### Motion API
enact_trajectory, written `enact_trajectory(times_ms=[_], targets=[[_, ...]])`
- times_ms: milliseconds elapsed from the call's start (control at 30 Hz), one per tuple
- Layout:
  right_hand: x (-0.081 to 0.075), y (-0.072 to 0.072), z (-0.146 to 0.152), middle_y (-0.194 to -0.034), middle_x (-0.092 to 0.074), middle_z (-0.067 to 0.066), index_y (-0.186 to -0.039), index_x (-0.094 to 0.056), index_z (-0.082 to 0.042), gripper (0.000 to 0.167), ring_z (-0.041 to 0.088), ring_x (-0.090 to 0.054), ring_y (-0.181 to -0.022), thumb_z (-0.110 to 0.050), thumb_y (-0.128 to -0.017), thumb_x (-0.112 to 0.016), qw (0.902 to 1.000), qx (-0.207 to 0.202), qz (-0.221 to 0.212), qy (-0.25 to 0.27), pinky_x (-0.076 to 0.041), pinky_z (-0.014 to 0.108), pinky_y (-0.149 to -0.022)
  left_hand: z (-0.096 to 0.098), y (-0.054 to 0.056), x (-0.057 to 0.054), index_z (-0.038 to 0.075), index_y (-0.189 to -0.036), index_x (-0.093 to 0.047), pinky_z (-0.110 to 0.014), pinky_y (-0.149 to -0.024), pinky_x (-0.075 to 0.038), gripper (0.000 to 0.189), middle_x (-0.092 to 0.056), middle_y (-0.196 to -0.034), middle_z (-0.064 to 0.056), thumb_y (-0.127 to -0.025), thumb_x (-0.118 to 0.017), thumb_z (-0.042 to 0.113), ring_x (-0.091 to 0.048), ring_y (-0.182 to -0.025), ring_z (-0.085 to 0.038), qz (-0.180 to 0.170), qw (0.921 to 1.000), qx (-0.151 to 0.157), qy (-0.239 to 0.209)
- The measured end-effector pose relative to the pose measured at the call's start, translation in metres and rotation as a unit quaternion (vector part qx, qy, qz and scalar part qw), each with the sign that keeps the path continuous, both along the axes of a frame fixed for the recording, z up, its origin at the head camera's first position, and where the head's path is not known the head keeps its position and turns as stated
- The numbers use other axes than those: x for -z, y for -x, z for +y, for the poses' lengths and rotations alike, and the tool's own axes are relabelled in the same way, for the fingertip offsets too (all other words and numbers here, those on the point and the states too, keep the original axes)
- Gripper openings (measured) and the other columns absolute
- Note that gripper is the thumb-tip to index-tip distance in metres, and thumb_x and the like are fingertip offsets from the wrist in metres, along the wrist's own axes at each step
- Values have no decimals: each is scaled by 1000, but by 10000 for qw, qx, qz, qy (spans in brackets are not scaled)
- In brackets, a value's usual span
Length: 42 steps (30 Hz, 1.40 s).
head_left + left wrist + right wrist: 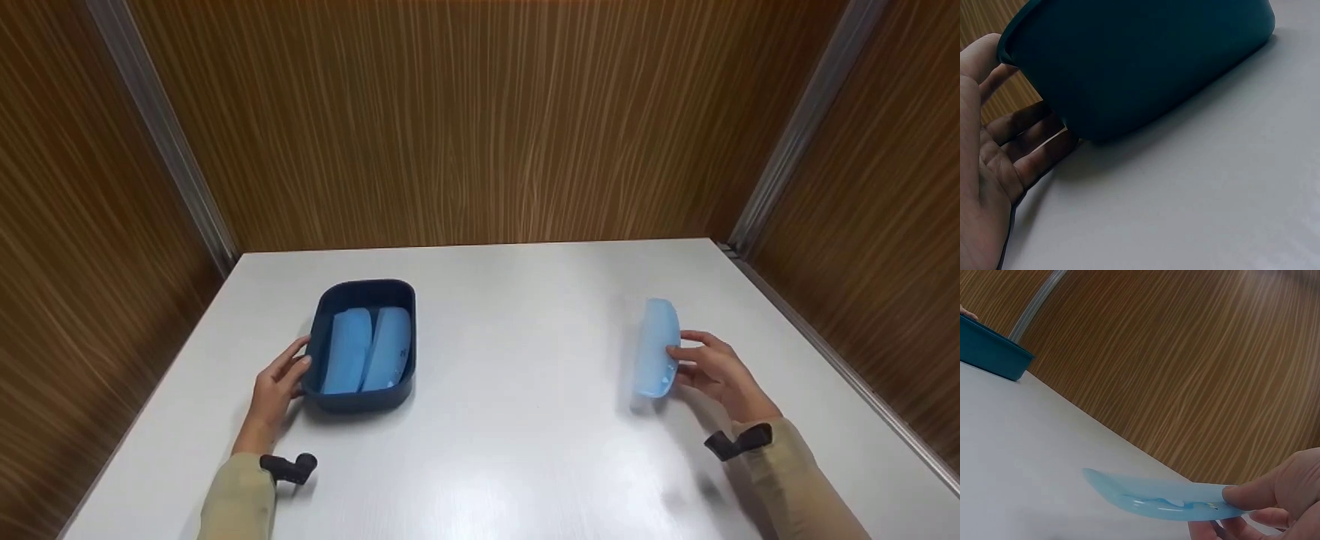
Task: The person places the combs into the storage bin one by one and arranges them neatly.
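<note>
A dark blue bin [360,403] stands on the left of the white table. Two light-blue curved plastic pieces [349,349] lie side by side inside it. My left hand [276,390] rests against the bin's left side, thumb at the rim [1006,53] and the other fingers extended along the outer wall. Over on the right, my right hand [716,375] pinches a translucent light-blue curved plastic piece [656,349] between thumb and fingers. In the right wrist view this piece [1157,500] shows edge-on, its rounded side downward.
The white table [517,375] spreads between the bin and the right hand. Wood-grain panels [480,120] enclose it at the back and on both sides, with metal strips [787,127] at the corners. Each wrist wears a black camera mount [289,469].
</note>
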State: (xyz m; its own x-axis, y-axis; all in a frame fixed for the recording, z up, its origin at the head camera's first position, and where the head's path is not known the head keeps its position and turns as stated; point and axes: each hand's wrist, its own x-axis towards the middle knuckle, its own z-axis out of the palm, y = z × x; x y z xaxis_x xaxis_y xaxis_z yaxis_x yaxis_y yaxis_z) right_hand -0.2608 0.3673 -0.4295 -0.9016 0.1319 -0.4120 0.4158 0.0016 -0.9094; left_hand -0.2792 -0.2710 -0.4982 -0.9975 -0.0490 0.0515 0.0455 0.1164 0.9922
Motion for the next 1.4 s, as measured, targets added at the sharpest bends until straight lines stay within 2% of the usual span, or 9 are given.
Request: enact_trajectory(times_ms=[133, 333, 500, 800, 933, 1333, 1400], targets=[[-2, 1, -8, -138, -28, 23, -141, -23, -8, 74, 23, -58, -84, -19, -85, -70, 9999, -133, 90, 5, -50, 31, -74, -1, 4, 7, 21, -142, -42, -24, -77, -47, 51, -49, -134, -13, -94, -54, 36, -46, -118, -21, 37, 9999, -107, 119], [-3, 6, -20, -130, -32, 20, -138, -29, -11, 68, 23, -58, -75, -14, -84, -70, 9993, -38, 28, 358, -50, 29, -69, -3, 4, 11, 23, -142, -41, -23, -79, -46, 55, -48, -136, -10, -92, -54, 44, -46, -118, -20, 80, 9998, -62, 195], [-1, 9, -29, -125, -36, 19, -133, -31, -12, 62, 24, -61, -78, -8, -84, -69, 9977, -86, 114, 661, -51, 31, -67, -3, 4, 11, 24, -142, -41, -23, -78, -46, 55, -47, -136, -10, -92, -53, 44, -47, -118, -21, 110, 9997, -8, 204], [-2, 13, -41, -118, -40, 17, -136, -29, -13, 65, 23, -59, -75, -9, -85, -68, 9972, -238, 62, 700, -51, 30, -64, -2, 5, 10, 21, -142, -41, -24, -78, -47, 52, -48, -134, -14, -94, -53, 39, -48, -116, -23, 94, 9999, -46, 90], [-3, 16, -48, -114, -43, 16, -134, -30, -13, 62, 22, -58, -75, -6, -85, -67, 9964, -251, 71, 806, -50, 31, -63, -2, 4, 10, 22, -142, -41, -23, -78, -47, 53, -48, -135, -12, -94, -53, 40, -48, -117, -23, 131, 9998, -8, 143], [-1, 24, -69, -119, -41, 19, -136, -29, -12, 66, 23, -58, -77, -8, -84, -69, 9953, -422, 71, 866, -50, 32, -65, -3, 6, 11, 23, -142, -41, -23, -79, -47, 55, -47, -136, -10, -92, -54, 43, -47, -117, -22, 57, 9999, -23, 79], [0, 25, -73, -118, -43, 19, -136, -29, -12, 66, 23, -59, -76, -7, -84, -69, 9952, -445, 116, 862, -50, 32, -64, -2, 5, 8, 22, -142, -41, -23, -78, -47, 54, -47, -136, -11, -93, -54, 40, -47, -117, -22, 45, 10000, -38, 54]])
